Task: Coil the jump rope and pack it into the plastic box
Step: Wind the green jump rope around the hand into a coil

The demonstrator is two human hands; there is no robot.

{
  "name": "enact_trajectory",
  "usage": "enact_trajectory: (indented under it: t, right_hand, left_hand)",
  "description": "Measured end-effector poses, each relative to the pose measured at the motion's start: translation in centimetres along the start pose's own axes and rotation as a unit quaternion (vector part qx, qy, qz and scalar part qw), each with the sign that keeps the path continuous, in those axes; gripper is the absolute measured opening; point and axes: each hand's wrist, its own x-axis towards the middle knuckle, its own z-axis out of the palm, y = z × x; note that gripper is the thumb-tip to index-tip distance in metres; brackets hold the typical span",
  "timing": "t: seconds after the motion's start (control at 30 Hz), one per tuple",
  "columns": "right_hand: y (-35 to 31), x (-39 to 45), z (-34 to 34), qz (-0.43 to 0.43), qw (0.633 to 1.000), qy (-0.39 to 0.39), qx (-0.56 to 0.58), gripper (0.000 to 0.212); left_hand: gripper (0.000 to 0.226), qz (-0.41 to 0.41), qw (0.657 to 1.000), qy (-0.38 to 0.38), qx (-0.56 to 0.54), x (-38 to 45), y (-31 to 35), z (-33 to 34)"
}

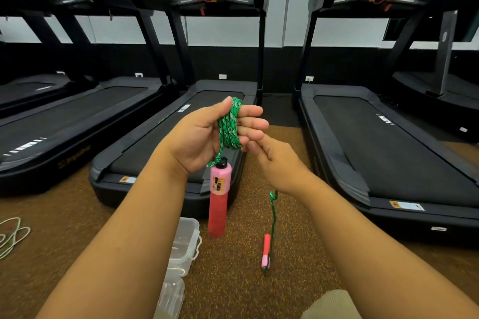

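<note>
We see black treadmills (pixel 383 137) in row on brown speckled floor (pixel 233 280), pale cord (pixel 13 235) coiled at left, wall sockets (pixel 222 76) behind.

1. The rope (pixel 229 127) I've got here is bright green with little white flecks woven in, kind of a speckled braid.
2. Big handle (pixel 219 197): pink on top, red grip below, black cap, with a small yellow and black panel on the pink bit.
3. Small handle (pixel 266 251) is red with a pink end.
4. The box (pixel 185 241) is clear plastic.
5. Floor (pixel 246 280) is brown with yellowish speckles.
6. Treadmills (pixel 388 137) are all black with white marks on the belts.
7. A pale cord (pixel 13 235) shows at the left edge.
</note>
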Motion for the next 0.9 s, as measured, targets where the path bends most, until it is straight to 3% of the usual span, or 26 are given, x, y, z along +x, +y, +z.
enact_trajectory:
  t: [0.3,0.63,0.9]
  right_hand:
    - [-0.8,-1.6,1.2,-0.054,0.993,-0.039,-0.097,0.021]
    - [-3.5,-2.1,0.0,-0.175,0.944,-0.053,-0.275,0.019]
    - [-5.2,-0.6,-2.7,-0.19,0.944,-0.02,-0.268,0.015]
  left_hand:
    - [0.064,-0.001,0.997,0.053,0.048,0.1,-0.4,-0.4]
    - [0.075,-0.033,0.987,0.118,0.103,0.1,-1.1,-0.4]
    - [0.073,-0.101,0.979,0.036,0.173,-0.9,-1.8,0.2]
